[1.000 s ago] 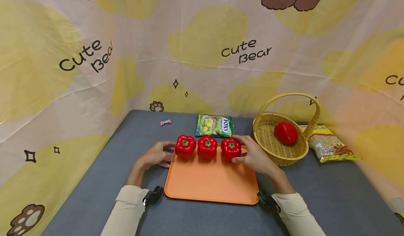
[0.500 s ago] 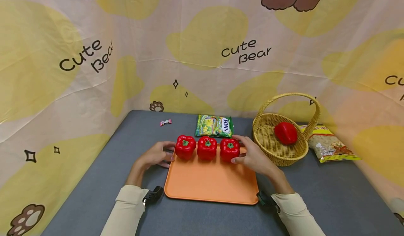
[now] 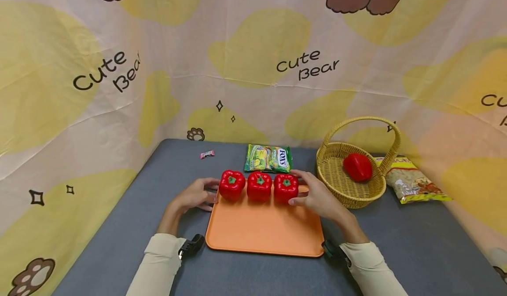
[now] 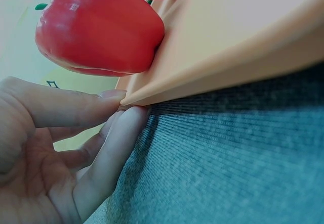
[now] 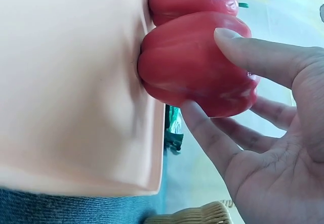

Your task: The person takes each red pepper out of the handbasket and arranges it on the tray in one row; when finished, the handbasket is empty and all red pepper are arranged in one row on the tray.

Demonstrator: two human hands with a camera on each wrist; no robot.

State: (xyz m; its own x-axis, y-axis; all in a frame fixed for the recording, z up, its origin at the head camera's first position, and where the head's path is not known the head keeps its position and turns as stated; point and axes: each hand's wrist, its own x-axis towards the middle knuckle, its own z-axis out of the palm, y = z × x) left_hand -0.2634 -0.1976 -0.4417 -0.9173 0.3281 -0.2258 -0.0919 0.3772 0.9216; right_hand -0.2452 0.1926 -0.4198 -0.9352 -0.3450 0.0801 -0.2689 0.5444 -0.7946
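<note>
Three glossy red bell peppers stand in a row along the far side of an orange tray (image 3: 265, 230): a left pepper (image 3: 232, 185), a middle pepper (image 3: 259, 187) and a right pepper (image 3: 286, 188). My left hand (image 3: 198, 194) pinches the tray's left rim beside the left pepper; in the left wrist view the thumb (image 4: 76, 107) lies over the rim with a finger beneath it. Around the right pepper (image 5: 197, 64) curls my right hand (image 3: 317, 195), thumb on its near side and fingers against its outer side. Some right fingertips are hidden behind it.
A wicker basket (image 3: 330, 177) with a tall handle holds another red bell pepper (image 3: 358, 167) at the right. Beyond the tray lies a green candy bag (image 3: 267, 158), with a small pink wrapped candy (image 3: 207, 154) farther left. A yellow-edged food bag (image 3: 413, 179) lies beside the basket.
My right hand has slid the right pepper a little to the left, narrowing its gap to the middle one. The left hand stays on the tray's rim.
</note>
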